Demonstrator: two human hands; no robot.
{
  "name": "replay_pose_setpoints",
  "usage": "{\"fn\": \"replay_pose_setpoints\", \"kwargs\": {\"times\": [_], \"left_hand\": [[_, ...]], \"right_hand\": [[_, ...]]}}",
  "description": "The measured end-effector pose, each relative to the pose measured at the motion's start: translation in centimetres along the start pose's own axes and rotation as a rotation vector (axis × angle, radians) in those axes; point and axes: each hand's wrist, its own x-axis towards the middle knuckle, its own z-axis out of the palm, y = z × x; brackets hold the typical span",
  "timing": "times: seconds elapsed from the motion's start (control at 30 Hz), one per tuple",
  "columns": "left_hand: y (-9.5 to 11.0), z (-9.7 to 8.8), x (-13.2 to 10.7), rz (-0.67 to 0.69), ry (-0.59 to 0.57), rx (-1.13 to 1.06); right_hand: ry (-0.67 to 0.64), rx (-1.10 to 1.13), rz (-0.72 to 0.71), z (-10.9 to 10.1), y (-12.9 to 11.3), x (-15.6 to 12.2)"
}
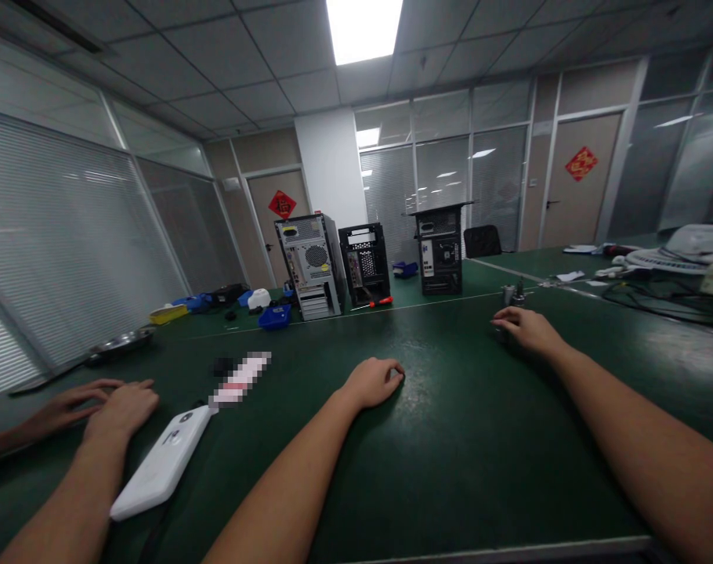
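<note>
My left hand (pixel 373 382) rests on the green tabletop near the middle, its fingers curled in and thumb drawn close. Whatever lies under those fingertips is too dark to make out. Farther right, my right hand (pixel 530 330) lies on the table with bent fingers closing down over a small dark spot that I cannot identify. Just behind it stand small metal cylindrical parts (pixel 514 295), partly hidden by the hand.
Two hands of another person (pixel 121 407) rest at the left, beside a white power bank-like device (pixel 164 464). Computer cases (pixel 315 270) stand across the table, with a red screwdriver (pixel 381 301) and blue tray (pixel 275 316) nearby. Cables (pixel 665 301) lie right.
</note>
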Motion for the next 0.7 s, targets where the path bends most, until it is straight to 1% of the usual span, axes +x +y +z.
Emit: {"fn": "replay_pose_setpoints", "kwargs": {"times": [0.17,0.33,0.5,0.7], "left_hand": [[-0.1,0.0,0.0,0.006,0.0,-0.002],[-0.1,0.0,-0.1,-0.004,-0.008,0.01],[-0.1,-0.1,0.0,-0.009,-0.016,0.022],[0.0,-0.2,-0.1,-0.014,-0.018,0.018]], "right_hand": [[-0.012,0.007,-0.012,0.5,-0.1,-0.1],[0.014,-0.017,-0.014,0.7,0.8,0.1],[0.039,-0.036,0.016,0.8,1.5,0.3],[0.117,-0.058,0.054,0.3,1.2,0.1]]}}
